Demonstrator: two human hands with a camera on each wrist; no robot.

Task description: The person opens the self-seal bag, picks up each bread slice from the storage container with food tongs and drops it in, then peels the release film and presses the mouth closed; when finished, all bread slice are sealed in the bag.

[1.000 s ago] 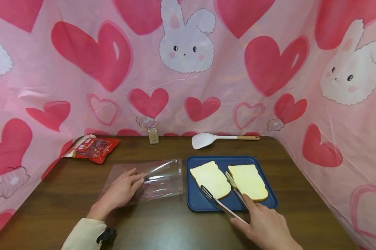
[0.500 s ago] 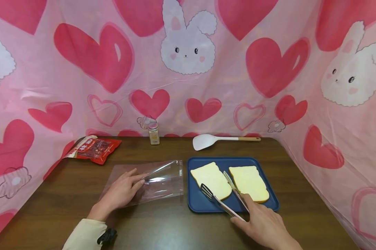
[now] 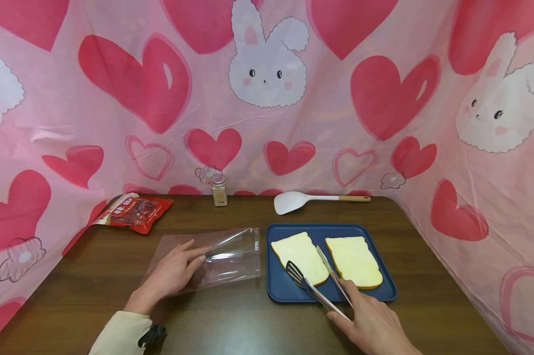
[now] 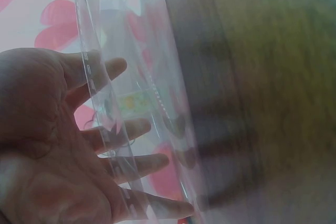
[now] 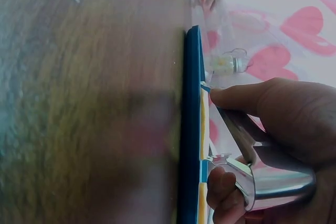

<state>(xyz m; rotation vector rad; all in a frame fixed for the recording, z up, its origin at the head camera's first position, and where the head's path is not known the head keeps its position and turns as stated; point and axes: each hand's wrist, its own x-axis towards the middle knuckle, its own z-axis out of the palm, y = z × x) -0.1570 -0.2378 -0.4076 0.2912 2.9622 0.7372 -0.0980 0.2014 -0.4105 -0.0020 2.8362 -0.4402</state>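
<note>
A clear plastic bag [image 3: 231, 256] lies flat on the table, and my left hand [image 3: 171, 270] rests on it with fingers spread and fairly straight. In the left wrist view the bag's film [image 4: 131, 77] runs across those fingers. My right hand [image 3: 373, 318] grips metal tongs [image 3: 322, 298] with slotted ends. The tongs' arms stand apart around the left bread slice [image 3: 302, 256], one end over its lower left edge, the other in the gap beside the right bread slice [image 3: 354, 259]. Both slices lie on a blue tray [image 3: 333, 230].
A red snack packet [image 3: 138, 212] lies at the back left. Behind the bag stands a small seasoning jar [image 3: 219, 192]. A white spatula [image 3: 293, 201] with a wooden handle lies behind the tray. Pink heart-patterned cloth [image 3: 267, 118] hangs around the table [image 3: 231, 320].
The right arm of the tongs has shifted left, away from the right slice and into the gap by the left slice. My left hand stays in place on the bag.
</note>
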